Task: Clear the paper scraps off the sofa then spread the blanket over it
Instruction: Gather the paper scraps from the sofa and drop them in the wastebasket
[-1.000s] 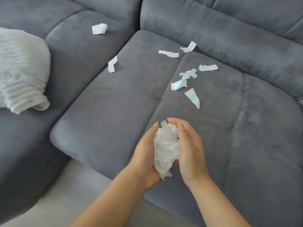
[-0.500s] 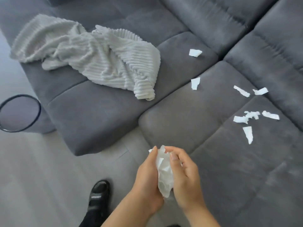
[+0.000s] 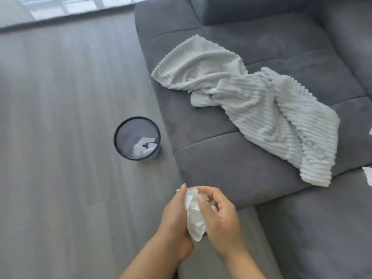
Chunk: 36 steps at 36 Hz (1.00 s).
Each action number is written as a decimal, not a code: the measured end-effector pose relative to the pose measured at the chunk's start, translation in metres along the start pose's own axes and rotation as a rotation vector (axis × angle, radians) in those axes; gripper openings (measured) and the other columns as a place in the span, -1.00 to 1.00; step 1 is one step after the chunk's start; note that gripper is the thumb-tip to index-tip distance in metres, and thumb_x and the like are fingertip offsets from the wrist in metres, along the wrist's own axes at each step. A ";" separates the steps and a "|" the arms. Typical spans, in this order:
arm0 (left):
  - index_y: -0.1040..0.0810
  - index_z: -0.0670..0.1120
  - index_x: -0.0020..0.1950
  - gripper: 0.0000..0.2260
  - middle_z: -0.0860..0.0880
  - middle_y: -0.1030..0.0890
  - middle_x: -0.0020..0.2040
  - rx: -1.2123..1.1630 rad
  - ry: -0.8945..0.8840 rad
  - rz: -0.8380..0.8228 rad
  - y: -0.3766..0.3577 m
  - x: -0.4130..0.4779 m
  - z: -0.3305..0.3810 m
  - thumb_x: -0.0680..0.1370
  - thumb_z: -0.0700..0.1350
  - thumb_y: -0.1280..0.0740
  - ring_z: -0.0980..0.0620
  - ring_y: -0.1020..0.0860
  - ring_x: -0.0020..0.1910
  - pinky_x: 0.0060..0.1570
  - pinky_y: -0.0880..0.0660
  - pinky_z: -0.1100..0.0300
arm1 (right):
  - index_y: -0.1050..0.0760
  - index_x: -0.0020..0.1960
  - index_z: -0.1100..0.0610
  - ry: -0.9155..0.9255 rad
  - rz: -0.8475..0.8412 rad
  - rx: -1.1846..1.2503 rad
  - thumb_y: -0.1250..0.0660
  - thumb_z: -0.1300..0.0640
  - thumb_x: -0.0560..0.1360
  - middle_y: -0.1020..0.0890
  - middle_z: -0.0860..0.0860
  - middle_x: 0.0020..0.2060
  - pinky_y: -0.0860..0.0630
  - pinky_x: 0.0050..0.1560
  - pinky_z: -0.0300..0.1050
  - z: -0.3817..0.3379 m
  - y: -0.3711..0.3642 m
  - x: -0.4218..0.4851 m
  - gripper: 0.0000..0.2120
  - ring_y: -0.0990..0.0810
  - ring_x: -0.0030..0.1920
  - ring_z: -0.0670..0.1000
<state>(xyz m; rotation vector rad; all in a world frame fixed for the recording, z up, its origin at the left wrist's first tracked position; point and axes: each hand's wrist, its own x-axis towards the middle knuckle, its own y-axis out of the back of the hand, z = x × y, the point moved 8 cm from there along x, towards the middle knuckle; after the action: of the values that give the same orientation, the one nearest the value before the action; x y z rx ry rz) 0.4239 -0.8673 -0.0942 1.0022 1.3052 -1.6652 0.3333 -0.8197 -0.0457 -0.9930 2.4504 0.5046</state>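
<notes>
A crumpled wad of white paper scraps [image 3: 194,216] is clasped between my left hand [image 3: 175,220] and my right hand [image 3: 219,218], over the floor just off the front edge of the grey sofa [image 3: 231,168]. Both hands curl round the wad. A pale ribbed blanket [image 3: 261,109] lies bunched on the sofa seat, up and to the right of my hands. Two loose paper scraps [image 3: 368,174] show at the right edge on the sofa.
A round black mesh waste bin [image 3: 137,137] stands on the grey wooden floor [image 3: 60,137] to the left of the sofa, with white paper pieces inside. A bright window strip runs along the top left.
My view has swung left from the scrap-strewn cushions to the floor and the bin. My hands, still holding the wad, have moved off the sofa edge toward the bin side.
</notes>
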 end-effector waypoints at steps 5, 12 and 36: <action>-0.66 -0.11 0.21 -0.54 -0.18 -0.70 0.13 -0.117 -0.046 0.091 0.044 0.002 0.082 0.63 0.22 -0.22 -0.18 -0.69 0.09 0.17 -0.56 -0.06 | -0.60 0.16 -0.13 0.100 -0.148 -0.112 -0.31 -0.08 0.49 -0.63 -0.26 0.16 -0.45 0.33 -0.11 -0.041 -0.088 0.038 -0.74 -0.53 0.28 -0.19; -0.61 -0.08 0.20 -0.58 -0.18 -0.73 -0.10 -0.228 -0.078 0.187 0.066 0.042 0.167 0.69 0.19 -0.13 -0.16 -0.73 -0.22 -0.29 -0.65 0.05 | -0.55 0.22 -0.18 0.171 -0.288 -0.363 -0.31 -0.05 0.54 -0.55 -0.37 0.12 -0.40 0.33 -0.14 -0.057 -0.163 0.108 -0.75 -0.43 0.28 -0.22; -0.55 -0.17 0.29 -0.70 -0.27 -0.70 0.07 -0.315 -0.065 0.335 0.163 0.250 0.288 0.59 -0.38 -0.27 -0.25 -0.72 -0.15 -0.29 -0.65 -0.06 | -0.47 -0.27 0.08 -0.334 -0.234 -0.375 -0.13 0.34 0.46 -0.52 -0.18 -0.48 -0.34 -0.45 -0.35 0.071 -0.279 0.382 -0.75 -0.43 -0.40 -0.07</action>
<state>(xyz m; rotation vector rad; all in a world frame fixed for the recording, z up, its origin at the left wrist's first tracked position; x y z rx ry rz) 0.4430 -1.2031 -0.3366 0.9102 1.2313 -1.1884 0.3073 -1.1859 -0.3523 -1.2101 1.9536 0.9837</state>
